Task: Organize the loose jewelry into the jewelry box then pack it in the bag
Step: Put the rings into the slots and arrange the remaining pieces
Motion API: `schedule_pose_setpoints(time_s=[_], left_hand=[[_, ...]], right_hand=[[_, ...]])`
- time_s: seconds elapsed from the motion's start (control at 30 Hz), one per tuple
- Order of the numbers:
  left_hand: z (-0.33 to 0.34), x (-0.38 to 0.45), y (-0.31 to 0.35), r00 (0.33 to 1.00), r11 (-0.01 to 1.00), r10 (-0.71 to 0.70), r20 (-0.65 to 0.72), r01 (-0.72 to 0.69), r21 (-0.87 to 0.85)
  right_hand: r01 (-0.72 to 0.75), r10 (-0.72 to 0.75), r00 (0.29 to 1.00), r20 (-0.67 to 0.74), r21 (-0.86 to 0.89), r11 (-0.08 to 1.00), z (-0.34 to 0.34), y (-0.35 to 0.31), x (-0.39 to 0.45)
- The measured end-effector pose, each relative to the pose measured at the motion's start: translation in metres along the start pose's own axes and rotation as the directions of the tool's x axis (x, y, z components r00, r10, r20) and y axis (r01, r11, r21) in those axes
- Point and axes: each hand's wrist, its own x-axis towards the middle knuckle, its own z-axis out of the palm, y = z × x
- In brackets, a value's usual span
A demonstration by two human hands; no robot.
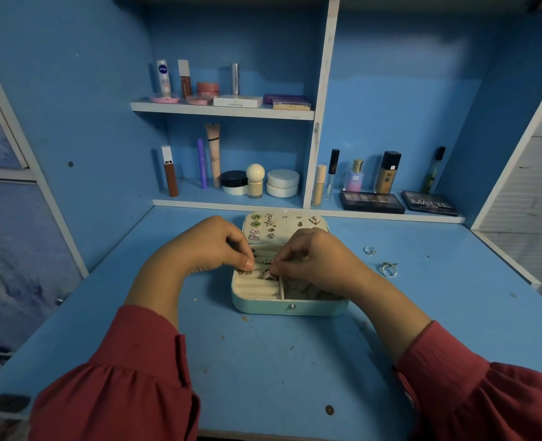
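Observation:
A pale mint jewelry box (290, 308) lies open on the blue desk, its lid (284, 226) tilted back with several earrings pinned to it. Cream ring rolls fill the left half of its base, and a few rings sit in them. My left hand (209, 246) hovers over the rolls with curled fingers, its fingertips pressing on a roll. My right hand (314, 259) pinches a small ring (268, 273) at the rolls. Two loose silver rings (369, 250) (389, 269) lie on the desk to the right of the box. No bag is in view.
Shelves behind the desk (263, 361) hold cosmetics: tubes, jars, bottles and two dark eyeshadow palettes (371, 202). Blue side walls close in the desk on the left and right. Red sleeves cover both forearms near the front edge.

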Motion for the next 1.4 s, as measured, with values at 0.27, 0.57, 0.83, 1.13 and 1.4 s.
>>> schedule_pose_setpoints(time_s=[0.27, 0.57, 0.83, 1.13, 1.4], left_hand=[[0.019, 0.010, 0.011, 0.984, 0.995, 0.084, -0.158, -0.092, -0.046], [0.059, 0.038, 0.041, 0.968, 0.985, 0.172, -0.181, -0.174, 0.004], [0.097, 0.071, 0.089, 0.972, 0.939, 0.237, -0.006, -0.227, 0.258], [0.133, 0.105, 0.110, 0.984, 0.829, 0.162, 0.079, -0.179, 0.529], [0.134, 0.100, 0.124, 0.976, 0.764, 0.213, 0.048, -0.197, 0.614]], right_hand=[[-0.405, 0.400, 0.903, -0.155, -0.003, 0.914, -0.067, 0.052, -0.007], [-0.693, 0.701, 0.709, 0.072, -0.115, 0.712, -0.107, 0.075, -0.034], [-0.692, 0.693, 0.718, 0.065, -0.043, 0.721, -0.096, 0.081, -0.029], [-0.681, 0.691, 0.723, -0.017, 0.152, 0.716, -0.096, 0.096, -0.028], [-0.676, 0.697, 0.715, -0.058, 0.195, 0.710, -0.095, 0.100, -0.027]])
